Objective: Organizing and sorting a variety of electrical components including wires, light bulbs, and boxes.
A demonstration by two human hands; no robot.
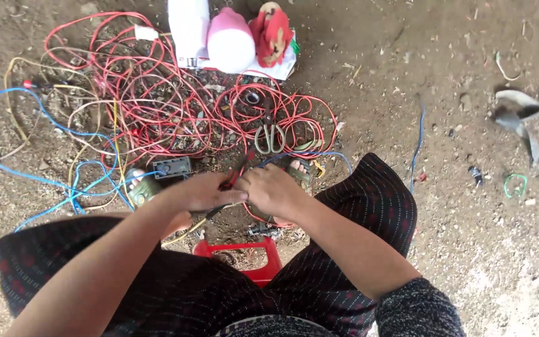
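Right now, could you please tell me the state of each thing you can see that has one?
Left hand: closed, pinching a red wire.
Right hand: closed on the same red wire, against the left hand.
Scissors: lying on the ground; blades hidden among wires.
Red wires: loose, tangled in coils on the dirt.
Blue wire: loose, sprawled on the ground.
Red stool: upright between the legs.

Scissors (270, 135) on wire tangle (157, 106), beyond hands (244, 190); stool (251, 256) beneath, between knees.
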